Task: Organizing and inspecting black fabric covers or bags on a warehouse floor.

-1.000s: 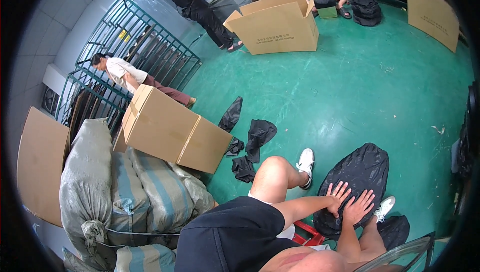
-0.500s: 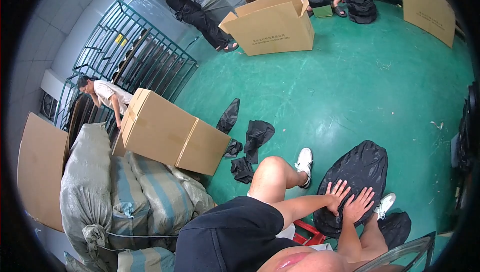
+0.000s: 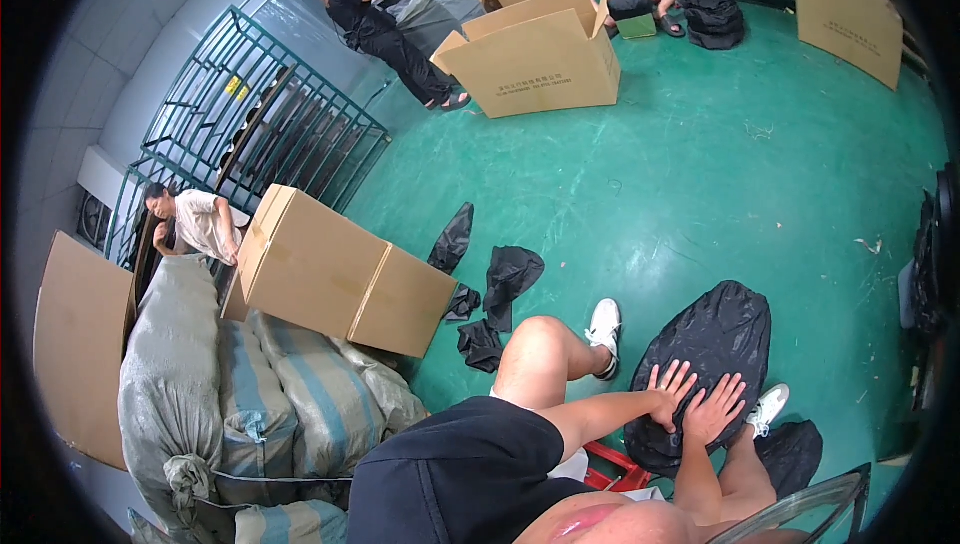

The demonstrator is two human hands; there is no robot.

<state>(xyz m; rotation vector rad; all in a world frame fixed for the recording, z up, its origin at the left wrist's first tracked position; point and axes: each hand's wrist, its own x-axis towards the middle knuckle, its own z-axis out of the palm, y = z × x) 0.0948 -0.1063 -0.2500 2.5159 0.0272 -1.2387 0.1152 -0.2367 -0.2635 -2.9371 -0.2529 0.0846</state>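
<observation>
A large oval black fabric bag (image 3: 715, 329), wrinkled and bulging, is on the green floor between my white shoes. My left hand (image 3: 671, 396) rests flat on its near half, fingers spread. Beside it, my right hand (image 3: 713, 412) presses the same fabric with its palm down and fingers apart. The two hands nearly touch, and neither grips the cloth. What fills the bag is hidden. Another dark fabric piece (image 3: 793, 454) lies by my right foot. Under me, part of a red stool (image 3: 618, 466) shows.
Several black cloth pieces (image 3: 513, 277) lie left of my foot. Large cardboard boxes (image 3: 325, 266) and stuffed woven sacks (image 3: 318, 374) crowd the left. An upright open carton (image 3: 540, 64) stands farther off. Three other people work around a green metal rack (image 3: 250, 104) and the back wall.
My hands stay on the bag in nearly the same place. The view has shifted slightly. At the left, the person in the light shirt has changed posture, with the head lower and farther left.
</observation>
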